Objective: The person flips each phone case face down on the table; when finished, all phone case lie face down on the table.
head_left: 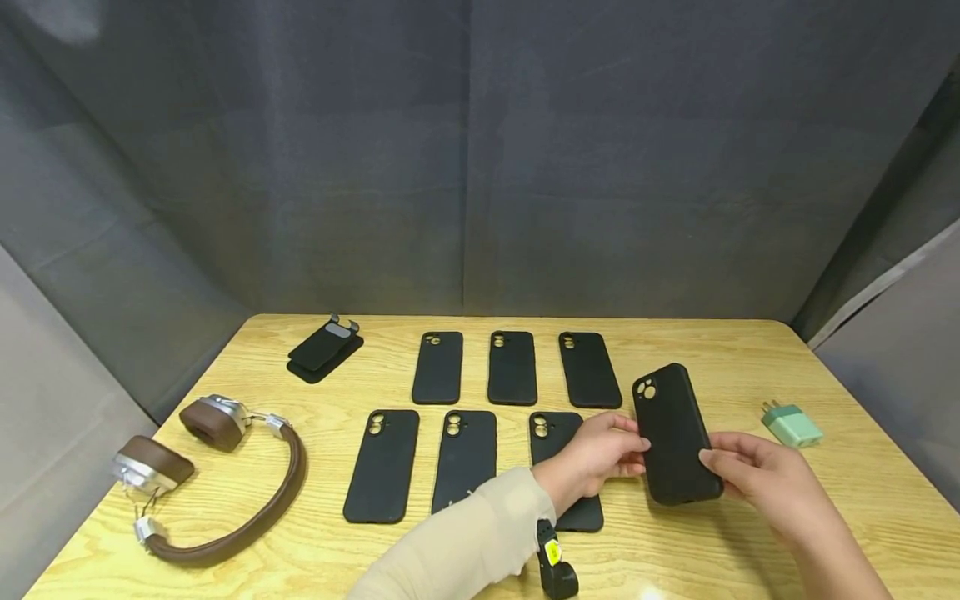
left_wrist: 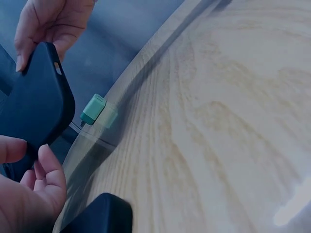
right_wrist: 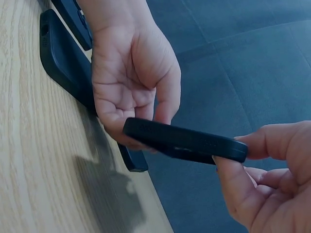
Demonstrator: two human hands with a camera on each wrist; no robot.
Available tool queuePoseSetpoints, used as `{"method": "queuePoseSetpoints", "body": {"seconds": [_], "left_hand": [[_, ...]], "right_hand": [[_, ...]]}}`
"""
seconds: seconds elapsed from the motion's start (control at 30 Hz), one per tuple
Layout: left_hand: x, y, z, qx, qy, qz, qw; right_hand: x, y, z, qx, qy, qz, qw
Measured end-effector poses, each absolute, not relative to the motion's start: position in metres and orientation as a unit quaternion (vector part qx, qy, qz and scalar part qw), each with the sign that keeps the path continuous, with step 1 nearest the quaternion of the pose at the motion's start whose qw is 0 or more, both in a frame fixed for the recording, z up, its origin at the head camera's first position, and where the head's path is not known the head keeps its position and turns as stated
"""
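A black phone case (head_left: pixel 675 437) with a camera cutout at its upper left is held up off the wooden table, tilted, between both hands. My left hand (head_left: pixel 600 454) pinches its left edge between thumb and fingers. Its right edge, near the lower corner, is gripped by my right hand (head_left: pixel 772 479). In the left wrist view the case (left_wrist: pixel 41 97) shows a slot in its end. Seen end-on in the right wrist view, the case (right_wrist: pixel 184 141) spans the gap between the two hands. Partly under my left forearm lies another black phone case (head_left: pixel 555 429).
More black phone cases (head_left: pixel 438 367) lie in two rows mid-table. Brown headphones (head_left: pixel 281 492) rest at the left, with a black holder-like item (head_left: pixel 326 348) behind them. A green plug charger (head_left: pixel 793 425) sits at the right. Grey curtain (head_left: pixel 465 167) hangs along the table's back edge.
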State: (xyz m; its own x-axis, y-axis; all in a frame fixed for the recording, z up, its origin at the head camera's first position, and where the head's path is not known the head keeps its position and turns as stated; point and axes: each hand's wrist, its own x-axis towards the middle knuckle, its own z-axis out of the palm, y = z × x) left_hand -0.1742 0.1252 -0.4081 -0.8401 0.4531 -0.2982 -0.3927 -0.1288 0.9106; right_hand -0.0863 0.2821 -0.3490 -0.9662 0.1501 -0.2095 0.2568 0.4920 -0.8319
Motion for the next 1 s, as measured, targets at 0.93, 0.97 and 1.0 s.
{"method": "queuePoseSetpoints", "body": {"seconds": [0.93, 0.97, 1.0], "left_hand": [[-0.163, 0.105, -0.395, 0.109, 0.821, 0.524, 0.199], [-0.163, 0.105, -0.394, 0.120, 0.845, 0.487, 0.184], [-0.163, 0.105, -0.392, 0.130, 0.866, 0.452, 0.170]], "right_hand": [[-0.094, 0.294, -0.386, 0.102, 0.830, -0.528, 0.148], [-0.094, 0.295, -0.388, 0.104, 0.829, -0.529, 0.150], [-0.094, 0.295, -0.389, 0.104, 0.827, -0.531, 0.153]]}}
